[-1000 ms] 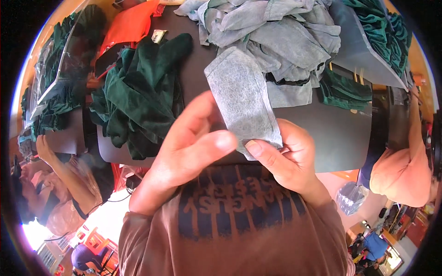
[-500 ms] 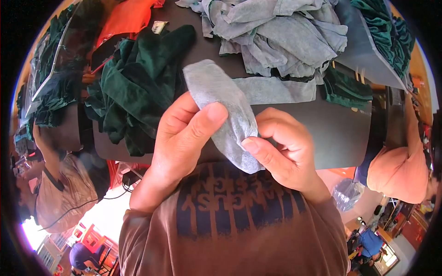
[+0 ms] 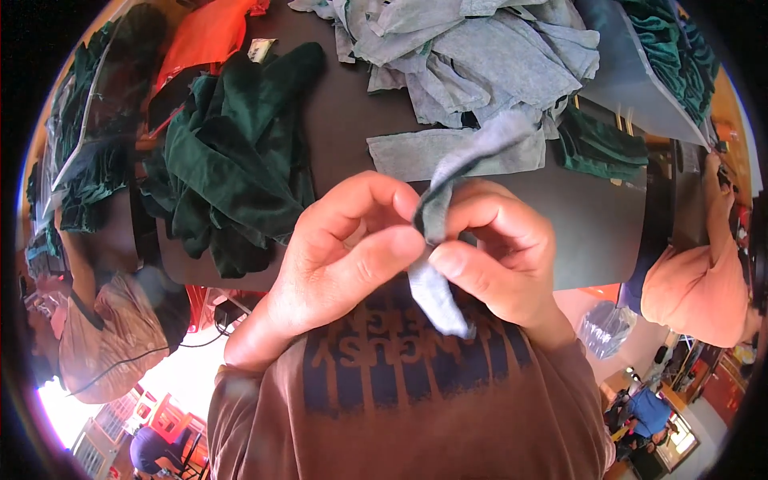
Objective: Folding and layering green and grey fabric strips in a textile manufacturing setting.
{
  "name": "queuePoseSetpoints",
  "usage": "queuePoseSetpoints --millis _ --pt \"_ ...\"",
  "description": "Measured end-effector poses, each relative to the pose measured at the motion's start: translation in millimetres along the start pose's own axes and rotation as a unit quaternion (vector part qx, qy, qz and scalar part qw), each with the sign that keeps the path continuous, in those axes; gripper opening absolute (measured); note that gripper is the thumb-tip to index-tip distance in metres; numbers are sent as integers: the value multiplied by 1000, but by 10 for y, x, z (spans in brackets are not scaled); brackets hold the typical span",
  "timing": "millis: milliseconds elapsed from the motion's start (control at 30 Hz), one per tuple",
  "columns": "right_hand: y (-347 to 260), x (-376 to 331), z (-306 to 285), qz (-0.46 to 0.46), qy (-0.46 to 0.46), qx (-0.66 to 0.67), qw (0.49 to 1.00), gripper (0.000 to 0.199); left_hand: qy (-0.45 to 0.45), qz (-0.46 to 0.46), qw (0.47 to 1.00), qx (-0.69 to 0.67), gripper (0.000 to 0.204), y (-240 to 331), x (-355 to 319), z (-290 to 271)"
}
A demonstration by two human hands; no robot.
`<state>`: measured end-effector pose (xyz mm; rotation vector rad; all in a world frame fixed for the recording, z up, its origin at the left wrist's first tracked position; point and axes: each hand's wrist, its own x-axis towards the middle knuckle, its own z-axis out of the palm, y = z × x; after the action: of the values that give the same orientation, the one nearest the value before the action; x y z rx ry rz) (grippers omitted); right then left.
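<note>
Right hand [image 3: 504, 260] on grey strip [image 3: 436, 300] mid-length, left hand [image 3: 344, 260] apparently likewise.

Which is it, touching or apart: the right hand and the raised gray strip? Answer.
Touching: the head view shows the right hand pinching the raised gray strip.

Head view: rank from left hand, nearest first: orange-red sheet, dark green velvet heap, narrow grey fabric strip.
1. Narrow grey fabric strip: touching the left hand.
2. Dark green velvet heap: just to its left.
3. Orange-red sheet: upper left, beyond the heap.
</note>
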<state>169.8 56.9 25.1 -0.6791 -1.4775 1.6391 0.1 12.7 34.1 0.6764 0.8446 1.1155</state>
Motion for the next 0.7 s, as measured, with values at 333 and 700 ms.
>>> queuePoseSetpoints --millis 333,700 --pt "60 -21 -59 -25 31 -35 999 3 16 100 974 203 8 -47 60 -20" --pt "89 -10 -30 -79 82 -58 992 6 39 310 896 316 14 -153 137 -89"
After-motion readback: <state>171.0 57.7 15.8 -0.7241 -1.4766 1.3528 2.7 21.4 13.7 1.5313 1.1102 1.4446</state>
